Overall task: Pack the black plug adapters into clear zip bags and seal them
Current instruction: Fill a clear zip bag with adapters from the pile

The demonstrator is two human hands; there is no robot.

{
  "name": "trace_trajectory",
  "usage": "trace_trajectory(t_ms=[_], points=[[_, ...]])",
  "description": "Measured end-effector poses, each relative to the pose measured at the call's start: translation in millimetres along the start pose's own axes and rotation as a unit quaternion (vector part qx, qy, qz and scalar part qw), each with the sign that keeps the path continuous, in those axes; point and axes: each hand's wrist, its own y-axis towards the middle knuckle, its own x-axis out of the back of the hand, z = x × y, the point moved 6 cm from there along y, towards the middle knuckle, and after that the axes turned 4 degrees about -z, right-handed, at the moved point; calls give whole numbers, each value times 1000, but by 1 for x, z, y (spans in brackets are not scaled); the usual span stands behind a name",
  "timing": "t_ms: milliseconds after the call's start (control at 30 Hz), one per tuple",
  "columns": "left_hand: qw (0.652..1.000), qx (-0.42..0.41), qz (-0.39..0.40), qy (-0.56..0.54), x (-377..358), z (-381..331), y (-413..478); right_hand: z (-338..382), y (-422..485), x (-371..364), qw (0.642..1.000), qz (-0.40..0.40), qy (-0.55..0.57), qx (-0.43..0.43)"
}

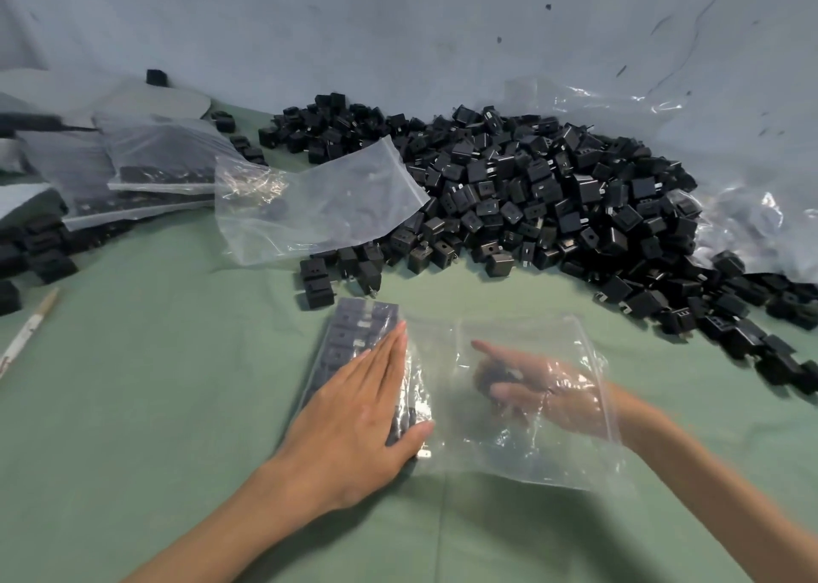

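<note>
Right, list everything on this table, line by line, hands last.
loose plug adapters: large heap, black, far centre-right
empty zip bag: one, clear, leaning on the heap's left edge
filled zip bags: several, clear, stacked far left
stray adapters: a cluster, black, left edge
pencil-like stick: one, pale, left edge
plastic sheeting: one, clear, crumpled, far right
tablecloth: one, green, underneath everything
zip bag in work: one, clear, near centre
packed adapters: one block, black, that bag's left end
held adapter: one, black, inside that bag
left hand: flat on the packed adapters
right hand: in that bag, gripping the held adapter
</note>
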Motion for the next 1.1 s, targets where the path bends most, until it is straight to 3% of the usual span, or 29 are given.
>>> trace_trajectory(t_ms=[67, 167, 333, 433, 600, 833, 900, 967, 1033, 1100], points=[[1000, -2, -2, 3, 1, -1, 0, 11, 16, -10, 993, -57, -99, 35], [1000, 1, -4, 6, 3, -2, 0, 25, 26, -25, 967, -139, -158, 146], [1000, 10, -10, -2, 6, -3, 0, 33, 39, -51, 973, -36, -165, 160], [1000, 12, -14, -12, 7, -3, 0, 33, 42, -47, 987, -44, -90, 130], [999, 17, -14, 25, 6, -2, 2, 31, 43, -43, 996, 18, 16, 83], [998, 4, 25, 62, 0, -3, 3, 8, 49, -43, 995, -59, 81, 4], [997, 5, 35, 69, -2, -3, 2, 11, 48, -40, 999, -1, 10, 37], [996, 11, 46, 72, -3, -2, 2, 9, 39, -34, 989, 119, -49, 74], [996, 14, 55, 70, -4, -2, 1, -2, 21, -4, 979, 197, -45, 21], [996, 14, 60, 71, -5, -1, 1, -10, 4, 52, 978, 162, -117, -57]])
